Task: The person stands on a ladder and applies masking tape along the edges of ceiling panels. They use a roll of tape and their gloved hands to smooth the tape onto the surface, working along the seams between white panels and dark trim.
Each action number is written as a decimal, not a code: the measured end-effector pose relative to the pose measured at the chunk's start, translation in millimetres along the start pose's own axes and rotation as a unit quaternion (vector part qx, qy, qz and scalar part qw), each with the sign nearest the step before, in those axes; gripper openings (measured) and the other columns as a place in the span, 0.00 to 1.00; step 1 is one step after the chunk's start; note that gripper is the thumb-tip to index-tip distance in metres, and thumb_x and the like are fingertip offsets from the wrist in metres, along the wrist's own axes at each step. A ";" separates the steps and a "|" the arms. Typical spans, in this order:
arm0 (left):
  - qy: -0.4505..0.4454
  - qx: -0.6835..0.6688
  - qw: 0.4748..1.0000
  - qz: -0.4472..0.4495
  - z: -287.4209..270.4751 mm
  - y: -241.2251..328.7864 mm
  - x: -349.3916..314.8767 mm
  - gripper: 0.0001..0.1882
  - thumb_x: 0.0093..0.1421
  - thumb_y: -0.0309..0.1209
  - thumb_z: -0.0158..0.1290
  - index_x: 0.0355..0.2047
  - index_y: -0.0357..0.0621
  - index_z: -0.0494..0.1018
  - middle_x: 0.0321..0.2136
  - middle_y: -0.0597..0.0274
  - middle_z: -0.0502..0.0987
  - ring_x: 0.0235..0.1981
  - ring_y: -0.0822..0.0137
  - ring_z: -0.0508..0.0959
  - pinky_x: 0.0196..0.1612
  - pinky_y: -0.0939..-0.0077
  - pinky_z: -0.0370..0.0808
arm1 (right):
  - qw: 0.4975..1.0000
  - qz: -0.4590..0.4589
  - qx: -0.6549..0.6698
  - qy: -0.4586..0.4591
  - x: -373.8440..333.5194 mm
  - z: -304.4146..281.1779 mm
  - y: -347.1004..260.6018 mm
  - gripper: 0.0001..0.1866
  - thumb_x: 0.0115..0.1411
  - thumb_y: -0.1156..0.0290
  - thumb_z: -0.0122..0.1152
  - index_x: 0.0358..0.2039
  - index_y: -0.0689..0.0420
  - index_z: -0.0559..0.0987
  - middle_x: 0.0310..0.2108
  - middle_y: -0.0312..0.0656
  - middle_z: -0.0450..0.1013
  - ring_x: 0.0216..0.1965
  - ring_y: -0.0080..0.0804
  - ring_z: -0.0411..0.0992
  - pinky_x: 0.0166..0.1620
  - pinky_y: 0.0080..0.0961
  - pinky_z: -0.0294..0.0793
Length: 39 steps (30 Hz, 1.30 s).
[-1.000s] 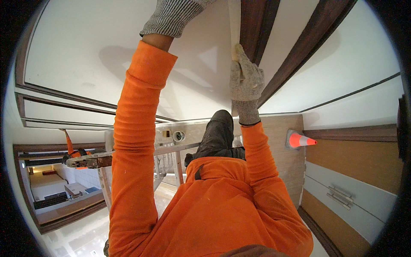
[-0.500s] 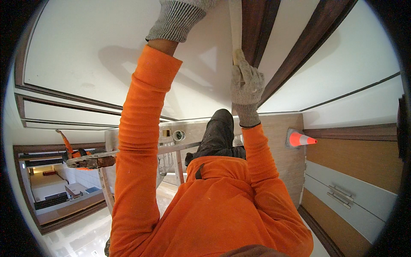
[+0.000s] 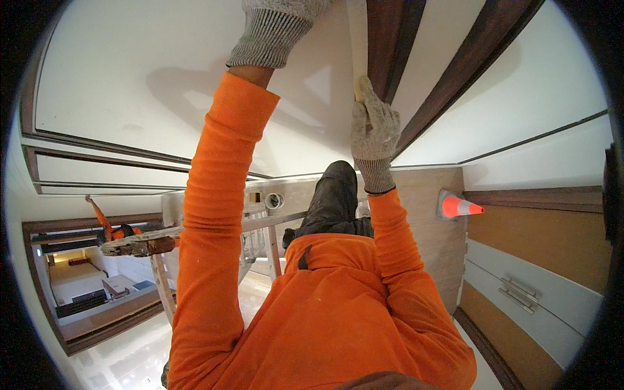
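Note:
My left hand (image 3: 286,8), in a grey knit glove with a ribbed cuff, reaches up over the white panel (image 3: 195,39). Its fingers lie past the upper edge of the picture, so what it touches is hidden. Lower and to the right, my right hand (image 3: 376,127), gloved the same way, is closed at the lower end of a long pale strip (image 3: 358,39). One finger or the thumb points up along that strip. The strip runs beside dark brown wood trim (image 3: 390,45). Both of my sleeves are orange.
A wooden ladder or trestle (image 3: 272,250) stands left of my leg. An orange traffic cone (image 3: 463,207) is at the right, near cabinet fronts with metal handles (image 3: 518,296). Beyond a doorway at the left, another person in orange (image 3: 117,231) has an arm raised.
My left hand and forearm have shifted slightly right and down. My right hand keeps its place on the strip, and the view has tilted a little.

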State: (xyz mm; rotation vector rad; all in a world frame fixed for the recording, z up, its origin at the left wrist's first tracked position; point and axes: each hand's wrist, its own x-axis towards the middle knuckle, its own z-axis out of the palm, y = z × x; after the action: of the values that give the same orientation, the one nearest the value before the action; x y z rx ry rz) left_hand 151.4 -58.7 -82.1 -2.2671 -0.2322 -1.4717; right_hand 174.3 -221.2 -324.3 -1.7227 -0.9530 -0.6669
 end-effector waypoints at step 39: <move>-0.021 -0.019 0.999 -0.031 18.4 14.4 -57.3 0.65 0.50 0.63 0.63 0.76 0.43 0.44 0.76 0.42 0.43 0.77 0.41 0.41 0.74 0.37 0.38 | 0.999 0.016 -0.004 -0.037 -15.4 7.0 14.4 0.25 0.64 0.65 0.63 0.62 0.49 0.78 0.25 0.41 0.73 0.28 0.41 0.72 0.37 0.40 0.71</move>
State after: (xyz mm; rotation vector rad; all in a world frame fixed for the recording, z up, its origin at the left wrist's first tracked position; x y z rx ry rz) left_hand 147.6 -58.5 -143.8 -2.3435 -0.2920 -1.4714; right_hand 178.2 -221.5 -346.2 -1.7763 -0.9735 -0.5904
